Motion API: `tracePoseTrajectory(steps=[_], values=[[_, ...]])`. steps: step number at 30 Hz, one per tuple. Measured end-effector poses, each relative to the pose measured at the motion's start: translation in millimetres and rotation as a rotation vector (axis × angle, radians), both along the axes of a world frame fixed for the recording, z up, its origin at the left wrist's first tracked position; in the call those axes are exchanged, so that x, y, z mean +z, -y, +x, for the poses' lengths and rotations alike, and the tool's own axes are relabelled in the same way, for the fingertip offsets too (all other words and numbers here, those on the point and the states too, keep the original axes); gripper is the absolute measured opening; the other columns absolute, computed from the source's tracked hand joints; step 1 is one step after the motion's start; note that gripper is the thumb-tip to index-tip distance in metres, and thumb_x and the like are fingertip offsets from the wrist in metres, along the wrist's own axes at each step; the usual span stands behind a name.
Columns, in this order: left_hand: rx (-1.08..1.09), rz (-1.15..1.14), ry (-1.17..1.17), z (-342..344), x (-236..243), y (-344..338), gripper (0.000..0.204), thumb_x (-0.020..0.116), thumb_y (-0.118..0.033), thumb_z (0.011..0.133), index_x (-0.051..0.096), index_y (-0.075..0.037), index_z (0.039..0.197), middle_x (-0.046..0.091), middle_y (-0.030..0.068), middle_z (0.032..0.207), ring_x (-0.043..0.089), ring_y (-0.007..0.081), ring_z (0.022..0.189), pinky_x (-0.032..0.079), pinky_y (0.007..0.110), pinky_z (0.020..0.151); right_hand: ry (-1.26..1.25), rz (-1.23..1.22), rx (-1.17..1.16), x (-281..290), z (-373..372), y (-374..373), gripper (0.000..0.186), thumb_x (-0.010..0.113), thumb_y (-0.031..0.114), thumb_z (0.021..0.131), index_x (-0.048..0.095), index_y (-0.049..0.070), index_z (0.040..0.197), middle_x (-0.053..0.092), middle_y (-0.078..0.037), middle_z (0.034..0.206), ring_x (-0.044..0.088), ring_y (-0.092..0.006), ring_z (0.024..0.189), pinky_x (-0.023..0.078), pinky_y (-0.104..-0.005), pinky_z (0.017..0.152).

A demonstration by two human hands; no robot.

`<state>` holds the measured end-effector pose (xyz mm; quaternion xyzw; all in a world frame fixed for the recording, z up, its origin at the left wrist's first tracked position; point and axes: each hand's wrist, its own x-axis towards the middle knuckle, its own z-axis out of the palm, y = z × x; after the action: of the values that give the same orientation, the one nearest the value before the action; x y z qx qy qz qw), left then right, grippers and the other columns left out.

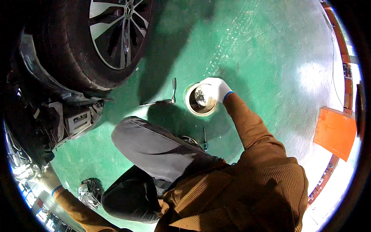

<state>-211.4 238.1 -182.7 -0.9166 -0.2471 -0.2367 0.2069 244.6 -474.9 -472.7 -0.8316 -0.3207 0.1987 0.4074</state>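
Observation:
My right hand (215,89), in a white work glove with a blue cuff edge, reaches over the far right rim of a pale round tub (188,109) on the floor. A mottled grey-and-white shape (199,96) shows inside it; whether my fingers hold it is unclear, as glare washes them out. At the far left, my gloved left hand (48,180) is stretched out beside a shiny clear headlight (25,173) at the front of a car. Its fingers are dim and partly hidden there. Left of the tub lies a ratchet wrench (174,91) with a long bar.
A car wheel (119,42) stands at the upper left, above exposed dark bodywork (73,120). A thin screwdriver (205,139) lies near my shoe, beside my bent knee (135,133). An orange panel (335,132) stands at the right on the green floor (262,58).

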Motion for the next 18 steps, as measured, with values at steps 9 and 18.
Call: tracePoseTrajectory(steps=[9,18], values=[[0.093,-0.132,0.094,11.4,3.4,17.6,0.061,0.075,-0.039,0.093,0.063,-0.007,0.144,0.051,0.0279,0.153,0.047,0.0445,0.142,0.034,0.059,0.121,-0.436,-0.900,0.209,-56.9,-27.1,-51.5,0.033,0.057,0.019,0.095,0.075,0.004,0.118,0.074,-0.019,0.123,0.070,-0.0344,0.117,0.054,-0.0435,0.099],[0.118,-1.280,1.095,48.6,13.4,46.9,0.065,0.065,-0.026,0.099,0.039,-0.005,0.155,0.051,0.0213,0.153,0.048,0.0353,0.140,0.039,0.056,0.120,-0.178,-0.403,0.298,-66.9,-13.5,-8.3,0.037,0.056,0.011,0.096,0.073,0.010,0.128,0.074,-0.019,0.126,0.071,-0.0358,0.116,0.056,-0.0451,0.100]])
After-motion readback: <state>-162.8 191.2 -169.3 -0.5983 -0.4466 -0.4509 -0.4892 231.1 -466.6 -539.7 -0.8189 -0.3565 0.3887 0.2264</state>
